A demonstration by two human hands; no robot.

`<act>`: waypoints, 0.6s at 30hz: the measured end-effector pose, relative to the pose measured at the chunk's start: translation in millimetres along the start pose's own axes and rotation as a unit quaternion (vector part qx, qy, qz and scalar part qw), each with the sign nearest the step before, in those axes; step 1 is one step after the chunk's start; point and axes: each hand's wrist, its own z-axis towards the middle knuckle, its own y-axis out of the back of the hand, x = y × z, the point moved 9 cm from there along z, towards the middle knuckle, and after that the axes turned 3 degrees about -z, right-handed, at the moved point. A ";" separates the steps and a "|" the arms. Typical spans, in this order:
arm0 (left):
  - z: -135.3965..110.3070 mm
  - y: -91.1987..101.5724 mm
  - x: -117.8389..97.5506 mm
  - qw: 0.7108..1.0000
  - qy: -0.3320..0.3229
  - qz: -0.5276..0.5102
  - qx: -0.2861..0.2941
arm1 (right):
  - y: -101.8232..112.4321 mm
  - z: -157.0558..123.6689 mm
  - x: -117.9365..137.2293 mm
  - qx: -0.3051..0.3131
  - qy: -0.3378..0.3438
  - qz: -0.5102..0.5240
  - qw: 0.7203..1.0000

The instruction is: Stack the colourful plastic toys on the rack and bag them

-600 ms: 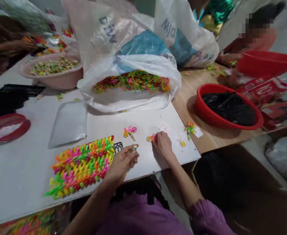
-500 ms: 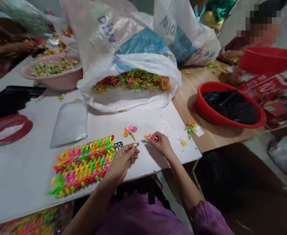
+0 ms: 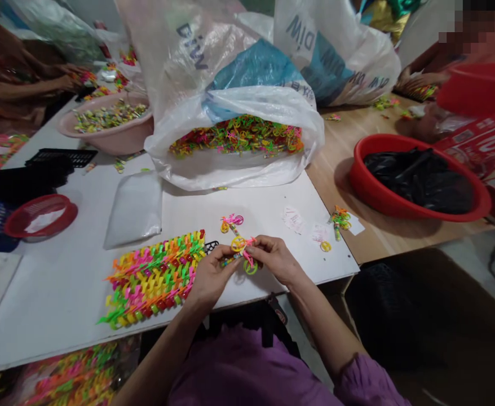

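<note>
Both my hands meet above the white board's (image 3: 61, 293) near edge. My left hand (image 3: 211, 277) pinches a small striped stick-like piece, and my right hand (image 3: 275, 259) pinches a tiny plastic toy bicycle (image 3: 243, 254) with a yellow and a green wheel; the two parts touch between my fingers. Left of my hands lies a packed row of colourful toy bicycles (image 3: 154, 278). A second loose toy bicycle (image 3: 231, 221) rests on the board just beyond my hands.
An open white plastic bag (image 3: 239, 141) full of colourful plastic parts lies behind. A red basin (image 3: 416, 180) with a black bag stands right, a pink bowl (image 3: 107, 121) far left. Another person's hands (image 3: 67, 76) work at the far left. Small paper tags (image 3: 294, 219) lie nearby.
My right hand lifted the small bicycle off the board and brought it left to my left hand; both hands now hold it together.
</note>
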 end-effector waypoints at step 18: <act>-19.0 -1.5 16.4 0.996 -0.005 0.029 -0.080 | 2.0 -11.5 -3.7 -0.109 0.034 -0.195 0.974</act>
